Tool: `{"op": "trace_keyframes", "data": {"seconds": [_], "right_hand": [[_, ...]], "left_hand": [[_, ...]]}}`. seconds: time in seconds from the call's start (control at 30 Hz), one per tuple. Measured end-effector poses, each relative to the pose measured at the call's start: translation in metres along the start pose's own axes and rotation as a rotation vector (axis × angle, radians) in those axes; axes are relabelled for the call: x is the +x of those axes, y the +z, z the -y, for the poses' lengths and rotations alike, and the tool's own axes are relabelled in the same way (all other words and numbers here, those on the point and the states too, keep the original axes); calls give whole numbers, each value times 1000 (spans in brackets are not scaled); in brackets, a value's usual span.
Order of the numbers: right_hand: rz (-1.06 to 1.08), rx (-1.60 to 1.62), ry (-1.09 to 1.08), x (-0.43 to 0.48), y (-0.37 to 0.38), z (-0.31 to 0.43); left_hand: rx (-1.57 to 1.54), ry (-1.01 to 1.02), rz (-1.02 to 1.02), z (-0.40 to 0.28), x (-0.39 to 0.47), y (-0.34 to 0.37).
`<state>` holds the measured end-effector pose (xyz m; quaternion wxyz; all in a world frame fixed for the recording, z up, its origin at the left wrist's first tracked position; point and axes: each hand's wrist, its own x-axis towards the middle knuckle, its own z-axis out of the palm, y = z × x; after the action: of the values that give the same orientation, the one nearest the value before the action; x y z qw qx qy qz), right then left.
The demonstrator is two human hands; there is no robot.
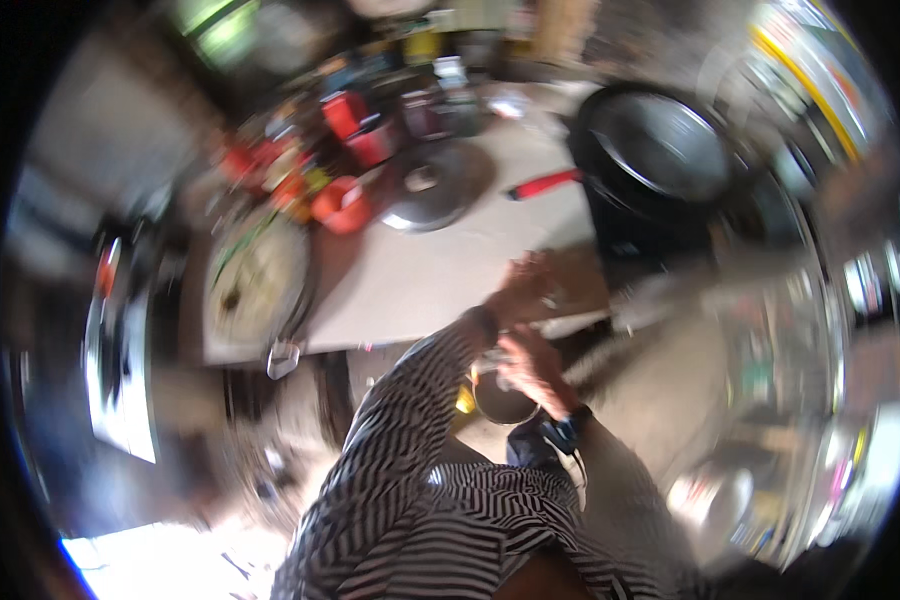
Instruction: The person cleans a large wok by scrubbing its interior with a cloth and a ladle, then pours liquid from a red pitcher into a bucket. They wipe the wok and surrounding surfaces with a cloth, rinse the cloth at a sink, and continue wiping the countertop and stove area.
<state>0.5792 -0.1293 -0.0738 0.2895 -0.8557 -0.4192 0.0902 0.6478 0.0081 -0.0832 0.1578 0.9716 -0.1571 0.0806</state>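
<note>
The view is blurred. My left hand (521, 289) reaches over the right part of the front edge of a pale tabletop (435, 285), its fingers pointing away from me. Just below it, before that edge, is my right hand (532, 367), with a dark band at the wrist. Blur hides whether either hand holds anything. Beneath my right hand a round vessel (504, 401) shows low down, beside something yellow (465, 399). Farther off on the tabletop lies a red handle (546, 184), its right end meeting the dark rim of a wide black pan (656, 146).
A metal lid (427, 187), an orange cup (343, 206) and red containers (345, 114) stand across the tabletop. A round tray (259, 281) with green stalks lies at the left. The pan sits on a black stove (637, 244) at the right.
</note>
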Motion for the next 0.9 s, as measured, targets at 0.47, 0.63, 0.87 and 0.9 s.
{"op": "trace_keyframes", "data": {"seconds": [0.47, 0.63, 0.87, 0.9], "right_hand": [[149, 621, 293, -21, -102, -111], [112, 704, 210, 4, -118, -77], [158, 651, 261, 39, -103, -21], [190, 622, 293, 40, -102, -15]], "left_hand": [[-1459, -618, -608, -52, -157, -199], [-877, -828, -558, -42, -239, -222], [-1008, -954, -687, -13, -337, -256], [-1179, -977, -882, -11, -344, -257]]}}
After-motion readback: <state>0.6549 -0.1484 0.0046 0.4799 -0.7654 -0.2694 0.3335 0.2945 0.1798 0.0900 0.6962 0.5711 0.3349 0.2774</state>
